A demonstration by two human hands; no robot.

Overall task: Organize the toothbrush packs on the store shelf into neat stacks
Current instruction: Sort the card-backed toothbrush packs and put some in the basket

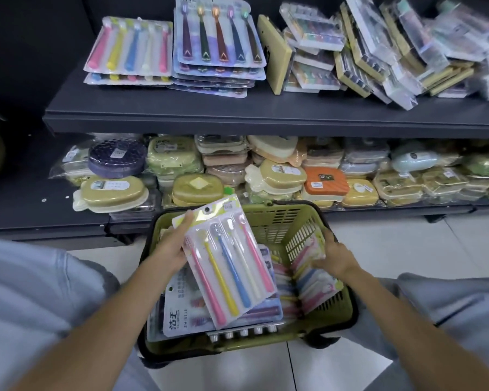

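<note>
The shelf (pixel 181 114) at twelve o'clock bears two flat stacks (the heap at one o'clock is jumbled). Below, at six, the basket (pixel 302 221) holds more packs. The left hand (pixel 171 244) grips a pastel pack (pixel 229 261) above it; the right hand (pixel 335 253) clutches another pack (pixel 311 275) at three o'clock inside.

Upper shelf (pixel 181 108), 11 o'clock: a bare dark strip lay along the front edge and left of the pastel stack (pixel 129 49).
Upper shelf, 1 o'clock: leaning boxed packs (pixel 364 52) crowded the room to the right edge.
Lower shelf (pixel 40 204), 12 o'clock: soap boxes (pixel 266 170) filled it; bare at 9 o'clock.
Basket (pixel 302 238), 6 o'clock: the held pack (pixel 232 266) covered the left half; pink packs (pixel 314 277) blocked the right wall.
</note>
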